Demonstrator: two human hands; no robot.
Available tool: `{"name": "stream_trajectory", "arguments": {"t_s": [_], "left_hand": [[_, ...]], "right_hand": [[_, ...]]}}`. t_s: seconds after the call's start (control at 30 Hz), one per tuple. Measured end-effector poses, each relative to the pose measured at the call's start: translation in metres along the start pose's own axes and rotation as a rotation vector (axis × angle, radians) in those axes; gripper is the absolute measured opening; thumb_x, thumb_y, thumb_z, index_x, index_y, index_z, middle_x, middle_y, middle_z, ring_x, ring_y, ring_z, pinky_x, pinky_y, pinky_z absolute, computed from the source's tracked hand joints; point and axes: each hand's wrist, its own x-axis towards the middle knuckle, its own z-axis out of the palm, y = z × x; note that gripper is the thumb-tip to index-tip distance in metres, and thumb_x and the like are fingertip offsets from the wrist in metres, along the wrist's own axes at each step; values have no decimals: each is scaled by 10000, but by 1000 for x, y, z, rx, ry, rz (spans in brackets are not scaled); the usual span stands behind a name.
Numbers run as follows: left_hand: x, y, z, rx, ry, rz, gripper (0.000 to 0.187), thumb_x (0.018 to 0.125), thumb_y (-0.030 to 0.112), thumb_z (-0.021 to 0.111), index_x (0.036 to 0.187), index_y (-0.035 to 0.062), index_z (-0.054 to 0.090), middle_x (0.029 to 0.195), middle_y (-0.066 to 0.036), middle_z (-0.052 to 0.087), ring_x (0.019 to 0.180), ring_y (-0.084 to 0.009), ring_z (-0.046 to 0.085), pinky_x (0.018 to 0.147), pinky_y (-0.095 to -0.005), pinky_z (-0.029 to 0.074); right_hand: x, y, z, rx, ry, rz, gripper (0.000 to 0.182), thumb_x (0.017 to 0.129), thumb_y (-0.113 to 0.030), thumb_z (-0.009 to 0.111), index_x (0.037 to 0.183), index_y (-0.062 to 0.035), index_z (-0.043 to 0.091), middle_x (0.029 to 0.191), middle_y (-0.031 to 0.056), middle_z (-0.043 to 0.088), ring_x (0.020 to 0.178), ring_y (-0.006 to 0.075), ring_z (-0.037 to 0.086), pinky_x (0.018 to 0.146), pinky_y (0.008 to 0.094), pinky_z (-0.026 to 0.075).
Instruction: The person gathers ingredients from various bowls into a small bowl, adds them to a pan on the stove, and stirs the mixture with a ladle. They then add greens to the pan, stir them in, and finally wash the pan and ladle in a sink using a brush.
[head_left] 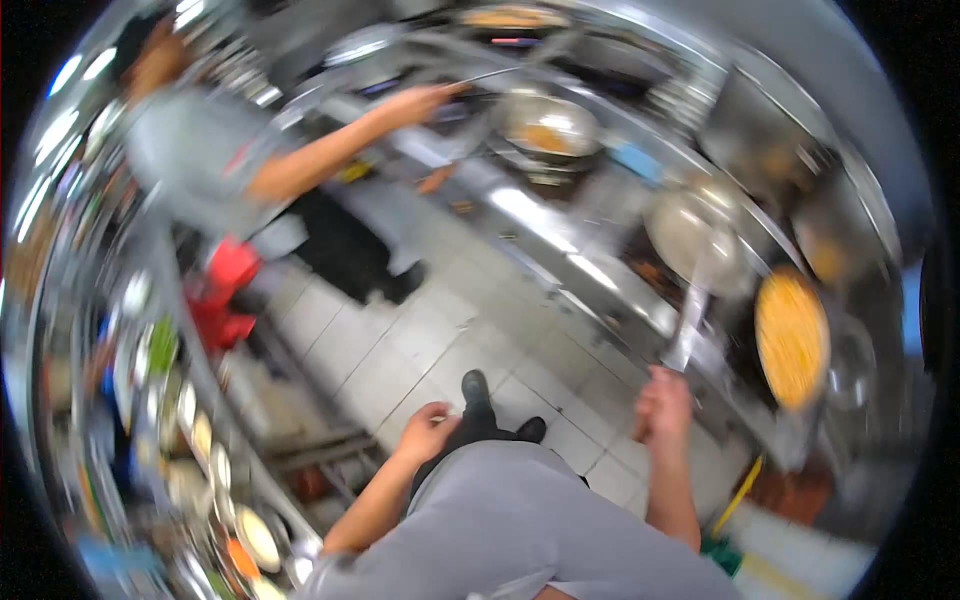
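Observation:
My right hand (663, 405) is closed round the long metal handle of a pan (690, 235), which sits over the stove line and is blurred by motion. To the right of that pan, an oval dish of orange-yellow food (792, 340) rests on the counter. Down by my waist, my left hand (428, 432) hangs loosely curled with the thumb apart, and no object shows in it.
At the upper left a co-worker (210, 160) stretches an arm over the stove, holding a thin utensil (490, 75). A shiny wok (548, 128) stands on a burner. Steel pots (765, 130) line the back. Food containers (255, 540) fill the left counter. Tiled floor (450, 350) lies between.

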Motion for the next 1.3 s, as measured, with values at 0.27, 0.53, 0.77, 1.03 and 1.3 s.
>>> {"name": "stream_trajectory", "arguments": {"t_s": [0.27,0.53,0.77,1.03,1.3], "left_hand": [[-38,-38,-46,402,19,171,488,889,302,650,1268,10,559,1244,-206,577,1167,-373,559,996,-428,459],[-75,-124,-149,388,141,-29,495,887,329,657,1290,61,556,1276,-189,556,1183,-368,550,989,-438,463],[-103,-219,-253,330,311,-200,502,890,337,660,1292,52,564,1280,-220,560,1195,-380,545,1020,-433,446],[-119,-262,-342,177,402,-173,523,892,320,662,1309,25,550,1303,-222,556,1214,-382,533,1033,-421,434],[-94,-318,-373,-91,523,-205,532,858,310,706,1278,8,579,1241,-215,609,1193,-359,560,1020,-403,440]], "right_hand": [[83,-58,-61,261,-182,266,317,992,-328,563,1093,-36,637,680,-66,538,530,35,503,466,232,501],[96,-80,-71,-977,64,525,498,908,-688,505,956,-212,644,700,-5,515,680,176,448,684,398,438],[56,-68,110,-1715,748,-1355,523,907,-412,631,1266,-35,574,1213,244,591,1041,411,594,872,499,490],[-84,170,403,-1540,-496,-1059,724,787,-212,770,1424,-88,450,1489,276,337,1311,463,404,1127,510,298],[-182,287,538,-1744,-1295,-719,701,811,-337,757,1416,-107,488,1528,255,301,1406,431,277,1148,465,286]]}}
